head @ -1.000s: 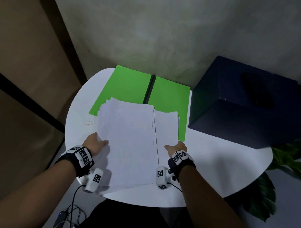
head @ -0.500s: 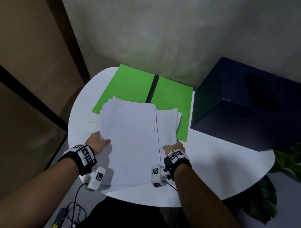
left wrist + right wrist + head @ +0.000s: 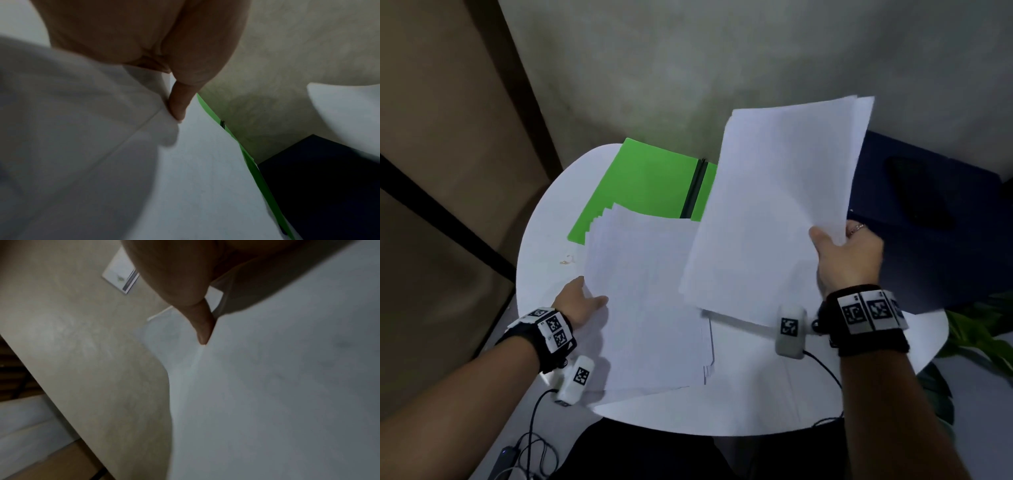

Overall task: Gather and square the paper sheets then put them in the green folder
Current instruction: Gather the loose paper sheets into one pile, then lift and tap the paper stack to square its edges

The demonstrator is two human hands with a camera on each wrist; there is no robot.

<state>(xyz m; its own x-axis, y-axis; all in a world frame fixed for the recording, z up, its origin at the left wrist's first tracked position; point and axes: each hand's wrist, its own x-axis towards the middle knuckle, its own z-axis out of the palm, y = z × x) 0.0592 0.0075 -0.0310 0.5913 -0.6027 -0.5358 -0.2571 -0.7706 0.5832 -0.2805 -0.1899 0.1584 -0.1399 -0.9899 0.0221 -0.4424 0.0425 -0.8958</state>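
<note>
An open green folder (image 3: 647,185) lies at the back of the round white table (image 3: 756,394). A fanned stack of white sheets (image 3: 650,294) lies in front of it and overlaps its near edge. My left hand (image 3: 580,303) pinches the stack's left edge, with the thumb (image 3: 176,104) on top. My right hand (image 3: 849,253) holds a second bundle of sheets (image 3: 777,212) by its right edge, raised and tilted above the folder's right half. Its thumb (image 3: 202,324) presses on the paper (image 3: 267,386); the fingers are hidden behind it.
A dark navy box (image 3: 928,222) stands at the table's right, close behind the raised sheets. A wall rises directly behind the table. Green plant leaves (image 3: 983,339) show past the right rim. A small scrap (image 3: 566,261) lies left of the stack.
My right hand has picked up the right-hand bundle of sheets from the table and raised it up and to the right. The left hand stays on the stack's left edge.
</note>
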